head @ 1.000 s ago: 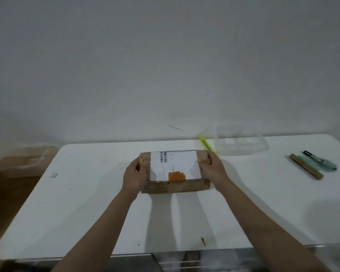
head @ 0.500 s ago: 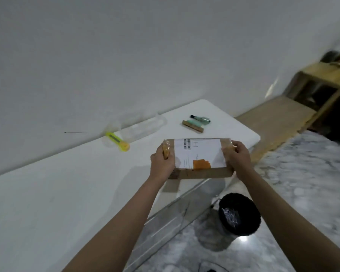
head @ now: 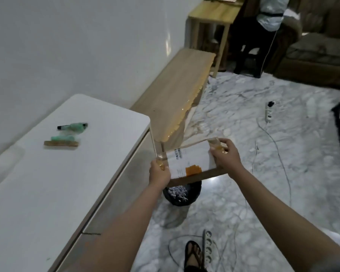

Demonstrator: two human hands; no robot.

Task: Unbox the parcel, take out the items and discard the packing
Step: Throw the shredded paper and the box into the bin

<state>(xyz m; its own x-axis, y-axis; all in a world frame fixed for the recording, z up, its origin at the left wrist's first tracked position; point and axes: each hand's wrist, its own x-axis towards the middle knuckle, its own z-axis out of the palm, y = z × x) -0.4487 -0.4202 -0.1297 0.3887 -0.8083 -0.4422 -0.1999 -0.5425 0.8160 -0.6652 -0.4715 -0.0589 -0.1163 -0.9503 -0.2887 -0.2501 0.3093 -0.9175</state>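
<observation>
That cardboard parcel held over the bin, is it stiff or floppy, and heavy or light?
The cardboard parcel probably is stiff: its edges run straight between the left hand and the right hand, without sagging. It seems fairly light, since fingers at the ends alone carry it. The glossy tape at its corners may be a little slippery.

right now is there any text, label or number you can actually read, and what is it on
No text can be read here.
White shipping label on the cardboard box: a barcode and faint print lines, too small and blurred to read.
Orange patch on the label: no legible characters.
Marker on the white table: no print can be made out.
</observation>
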